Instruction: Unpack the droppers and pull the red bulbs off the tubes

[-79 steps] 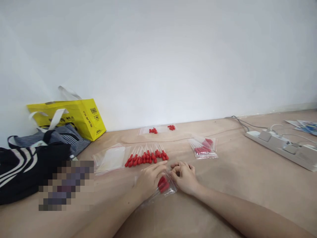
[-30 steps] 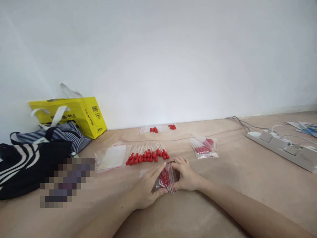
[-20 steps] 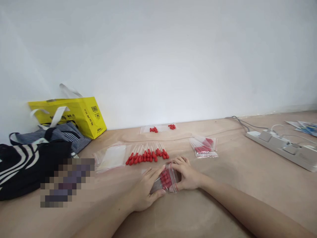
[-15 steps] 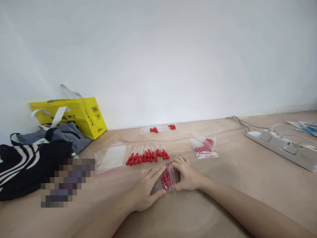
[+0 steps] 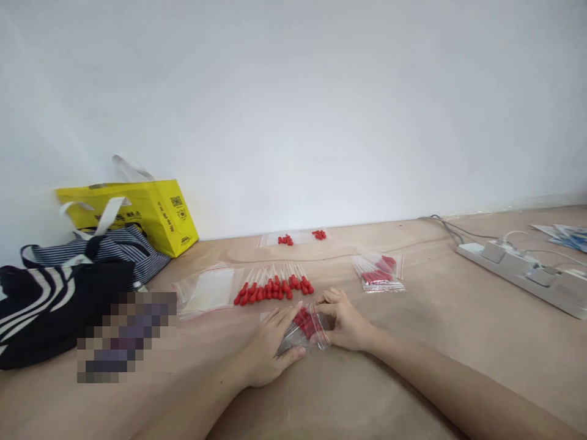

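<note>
A small clear zip bag of red-bulbed droppers (image 5: 306, 328) lies on the light wooden surface between my hands. My left hand (image 5: 268, 345) holds its left end, thumb under it and fingers stretched along its top. My right hand (image 5: 345, 321) pinches the bag's right end with curled fingers. Just beyond the hands lies a row of loose red-bulbed droppers (image 5: 274, 286), tips pointing away from me.
Empty clear zip bags (image 5: 206, 290) lie left of the row. A filled dropper bag (image 5: 378, 272) sits at right, another flat bag (image 5: 300, 237) by the wall. Yellow tote (image 5: 137, 214) and striped bags (image 5: 68, 287) at left, a power strip (image 5: 523, 269) at right.
The bag stood tilted up between my hands and now lies lower and flatter. My right hand has shifted slightly along its end. My left hand stays on it.
</note>
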A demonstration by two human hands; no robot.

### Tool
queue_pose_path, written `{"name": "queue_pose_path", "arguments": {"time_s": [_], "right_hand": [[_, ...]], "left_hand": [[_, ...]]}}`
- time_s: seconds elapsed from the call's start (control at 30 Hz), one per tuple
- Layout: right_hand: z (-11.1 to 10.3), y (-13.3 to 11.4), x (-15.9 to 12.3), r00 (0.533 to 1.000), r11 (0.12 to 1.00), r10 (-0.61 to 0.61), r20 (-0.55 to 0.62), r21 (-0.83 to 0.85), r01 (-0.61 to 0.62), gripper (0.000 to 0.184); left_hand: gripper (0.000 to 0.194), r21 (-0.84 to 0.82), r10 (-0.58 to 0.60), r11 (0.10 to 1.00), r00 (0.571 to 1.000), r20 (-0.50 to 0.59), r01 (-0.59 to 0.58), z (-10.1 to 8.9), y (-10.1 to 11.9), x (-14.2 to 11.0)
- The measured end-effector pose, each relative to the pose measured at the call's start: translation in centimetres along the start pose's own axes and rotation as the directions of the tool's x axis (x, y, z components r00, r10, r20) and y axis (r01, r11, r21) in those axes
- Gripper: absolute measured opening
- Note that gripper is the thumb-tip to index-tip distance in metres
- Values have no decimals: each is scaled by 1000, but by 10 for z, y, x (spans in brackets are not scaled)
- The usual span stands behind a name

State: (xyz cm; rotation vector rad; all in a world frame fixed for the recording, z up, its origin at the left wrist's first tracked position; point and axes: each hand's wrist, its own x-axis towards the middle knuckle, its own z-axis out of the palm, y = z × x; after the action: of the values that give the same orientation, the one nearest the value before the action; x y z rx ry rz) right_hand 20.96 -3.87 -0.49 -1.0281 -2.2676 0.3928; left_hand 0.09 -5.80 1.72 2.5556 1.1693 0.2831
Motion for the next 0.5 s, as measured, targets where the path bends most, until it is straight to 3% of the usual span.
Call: {"name": "queue_pose_path", "arguments": {"time_s": [0.23, 0.37, 0.5], "right_hand": [[-2, -5, 2, 985, 989, 145, 96, -36, -143, 33], [-9, -6, 3, 982, 993, 96, 163, -83, -84, 31], [-9, -3, 2, 987, 999, 42, 155, 21, -46, 28]], "left_hand": [[65, -1, -5, 1000, 1000, -4, 5, 0, 1, 0], [64, 2, -5, 1000, 1000, 9, 5, 0, 0, 1], [63, 0, 9, 1000, 1000, -2, -9, 0, -1, 0]]}}
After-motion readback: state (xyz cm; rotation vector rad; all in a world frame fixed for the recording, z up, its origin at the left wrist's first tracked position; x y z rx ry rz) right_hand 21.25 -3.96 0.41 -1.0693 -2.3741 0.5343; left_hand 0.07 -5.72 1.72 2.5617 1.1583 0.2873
